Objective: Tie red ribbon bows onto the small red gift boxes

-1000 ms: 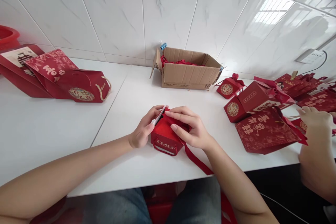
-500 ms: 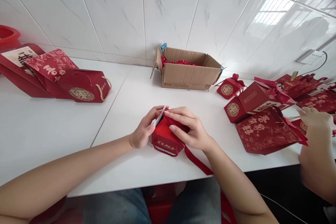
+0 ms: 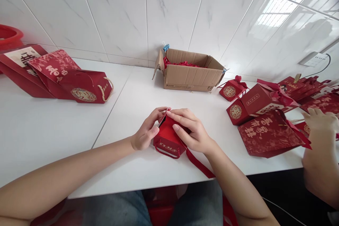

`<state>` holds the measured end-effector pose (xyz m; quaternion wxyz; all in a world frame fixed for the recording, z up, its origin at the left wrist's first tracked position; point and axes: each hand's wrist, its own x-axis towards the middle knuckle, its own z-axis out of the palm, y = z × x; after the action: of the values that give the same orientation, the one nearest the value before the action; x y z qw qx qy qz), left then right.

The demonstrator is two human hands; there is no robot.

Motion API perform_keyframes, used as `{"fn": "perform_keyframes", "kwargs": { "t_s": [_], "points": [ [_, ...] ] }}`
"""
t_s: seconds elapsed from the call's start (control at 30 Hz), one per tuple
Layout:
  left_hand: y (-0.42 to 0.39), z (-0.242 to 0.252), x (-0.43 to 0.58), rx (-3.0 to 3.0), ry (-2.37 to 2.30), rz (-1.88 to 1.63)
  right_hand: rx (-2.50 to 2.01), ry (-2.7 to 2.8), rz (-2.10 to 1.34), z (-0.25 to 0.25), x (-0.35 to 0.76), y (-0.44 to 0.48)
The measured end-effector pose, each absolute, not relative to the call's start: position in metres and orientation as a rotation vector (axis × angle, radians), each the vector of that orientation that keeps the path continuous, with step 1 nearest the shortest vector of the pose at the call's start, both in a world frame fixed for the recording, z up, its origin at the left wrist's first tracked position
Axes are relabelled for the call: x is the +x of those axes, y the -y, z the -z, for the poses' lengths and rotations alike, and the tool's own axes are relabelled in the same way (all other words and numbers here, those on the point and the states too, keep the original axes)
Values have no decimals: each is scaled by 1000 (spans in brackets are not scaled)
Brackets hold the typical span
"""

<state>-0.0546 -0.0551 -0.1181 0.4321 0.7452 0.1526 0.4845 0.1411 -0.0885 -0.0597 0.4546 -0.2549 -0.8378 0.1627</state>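
The small red box (image 3: 169,137) sits on the white tabletop (image 3: 132,169) right in front of the person, at the middle of the scene, and both hands are on it. The left hand (image 3: 145,130) comes in from 8 o'clock; its grip is closed on the box's left flap, thumb and fingers pinching a pale-edged flap at the top. The right hand (image 3: 192,130) comes from 4 o'clock and lies over the box's right side, fingers stretched flat across the top toward the left fingertips, which they nearly meet. Whether that grip actually clamps anything I cannot tell; it looks more like pressing down. A red ribbon (image 3: 200,164) trails from under the right palm toward 5 o'clock, over the tabletop's edge.

At 12 o'clock stands an open cardboard box (image 3: 189,76) against the tiled wall. At 10 o'clock lie flat red gift bags (image 3: 76,84). At 3 o'clock are more red boxes and bags (image 3: 265,127), with another person's hand (image 3: 320,122) beside them.
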Motion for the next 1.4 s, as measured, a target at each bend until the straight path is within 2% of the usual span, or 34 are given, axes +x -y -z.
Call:
{"fn": "perform_keyframes", "kwargs": {
  "t_s": [0.27, 0.5, 1.07, 1.4],
  "points": [
    [59, 99, -50, 1993, -737, -1298, -782, 1837, -578, 64, 135, 91],
    [59, 87, -45, 1809, -587, -1196, -858, 1780, -611, 64, 131, 93],
    [48, 82, -54, 2107, -416, -1210, -899, 1769, -629, 63, 131, 93],
    [51, 80, -53, 2091, -390, -1233, -891, 1823, -554, 60, 130, 93]
  ]
}}
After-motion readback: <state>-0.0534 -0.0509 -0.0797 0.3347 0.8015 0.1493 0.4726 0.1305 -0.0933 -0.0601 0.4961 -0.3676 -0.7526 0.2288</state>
